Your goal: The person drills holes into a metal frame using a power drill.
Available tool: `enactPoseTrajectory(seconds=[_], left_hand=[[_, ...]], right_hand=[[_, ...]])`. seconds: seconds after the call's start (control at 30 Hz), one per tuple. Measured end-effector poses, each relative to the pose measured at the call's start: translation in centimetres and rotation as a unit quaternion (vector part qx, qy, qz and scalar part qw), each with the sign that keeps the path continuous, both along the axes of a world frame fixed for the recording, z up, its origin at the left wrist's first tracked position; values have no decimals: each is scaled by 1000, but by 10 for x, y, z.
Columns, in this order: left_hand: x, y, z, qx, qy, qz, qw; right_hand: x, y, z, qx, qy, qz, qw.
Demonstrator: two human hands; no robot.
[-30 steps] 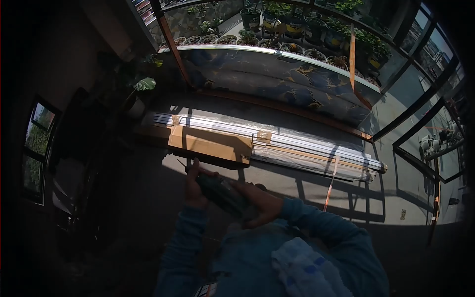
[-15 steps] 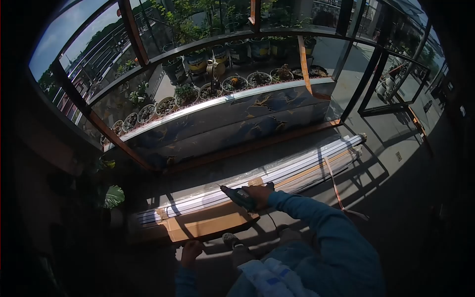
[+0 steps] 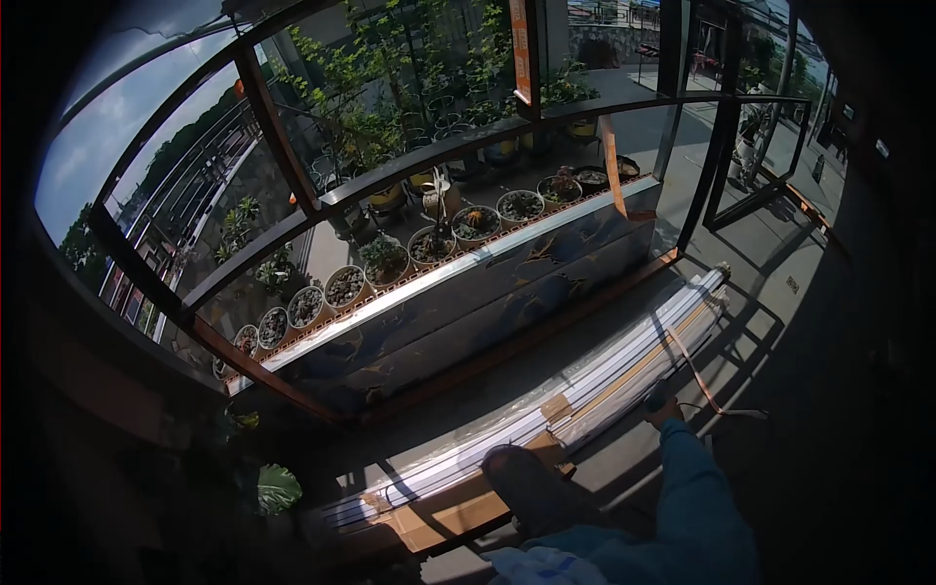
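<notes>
— Held what?
— Gripped the dark tool (image 3: 656,395) in the right hand (image 3: 667,416), with fingers clamped round it, just beside the long bundle (image 3: 624,375); couldn't tell about the left hand's fingers
— Noticed anything else?
— Saw cardboard (image 3: 450,511) alongside the bundle

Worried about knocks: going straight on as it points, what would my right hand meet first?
Most likely the near side of the bundle of long strips, the dark tool in the right hand leading; its height is unclear, so it might pass over.
</notes>
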State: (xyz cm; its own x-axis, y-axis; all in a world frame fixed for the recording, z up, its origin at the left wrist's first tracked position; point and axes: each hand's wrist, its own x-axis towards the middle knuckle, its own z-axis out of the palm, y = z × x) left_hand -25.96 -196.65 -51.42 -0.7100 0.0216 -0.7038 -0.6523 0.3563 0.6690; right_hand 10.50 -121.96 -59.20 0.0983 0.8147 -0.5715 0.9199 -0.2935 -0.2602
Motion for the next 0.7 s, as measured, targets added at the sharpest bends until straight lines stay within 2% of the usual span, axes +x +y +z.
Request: enactPoseTrajectory(seconds=[0.03, 0.07, 0.1, 0.13, 0.17, 0.2, 0.23, 0.27, 0.3, 0.33, 0.37, 0.4, 0.43, 0.47, 0.5, 0.53, 0.6, 0.67, 0.7], left_hand=[[-49, 9, -3, 98, 79, -32, 992], [-125, 0, -25, -50, 146, -110, 982], [-161, 36, -16, 62, 211, -79, 972], [-189, 97, 49, -16, 242, -177, 954], [-215, 143, 83, 43, 291, -201, 934], [-241, 191, 119, 47, 347, -232, 907], [-257, 240, 164, 59, 386, -262, 882], [-284, 276, 193, 77, 418, -303, 853], [-316, 312, 211, 135, 442, -308, 832], [-349, 348, 228, 204, 471, -312, 800], [-368, 383, 267, 110, 544, -350, 755], [-380, 419, 301, 126, 559, -345, 743], [-416, 453, 303, 201, 590, -330, 708], [-431, 482, 330, 220, 604, -377, 667], [-441, 513, 338, 278, 577, -338, 690], [-447, 543, 353, 165, 747, -298, 571], [-466, 583, 380, 231, 794, -230, 513], [-507, 613, 390, 249, 810, -186, 497], [-525, 626, 399, 265, 803, -168, 508]], right_hand=[[3, -17, 3, 3, -23, -5, 1000], [2, -37, -1, 5, -45, -6, 999], [22, -44, -55, -15, -29, 24, 999], [1, -69, -22, -60, -51, -3, 997], [25, -85, -75, -59, 86, 34, 994], [34, -107, -126, 2, 77, 19, 997], [42, -118, -175, -44, 73, 35, 996], [21, -136, -155, -77, 105, 65, 989], [14, -136, -208, -82, 70, 300, 948], [25, -148, -246, -44, 147, 453, 878], [-27, -124, -208, -34, 144, 464, 873], [-73, -92, -196, -30, 144, 462, 875], [-110, -79, -183, -36, 143, 454, 879], [-153, -58, -169, -36, 143, 445, 883], [-201, -30, -152, -30, 144, 436, 888], [-230, -17, -134, -34, 140, 424, 894], [-311, 54, -86, -6, 138, 410, 901], [-363, 107, -54, 11, 134, 390, 911], [-379, 128, -43, 15, 131, 379, 916]])
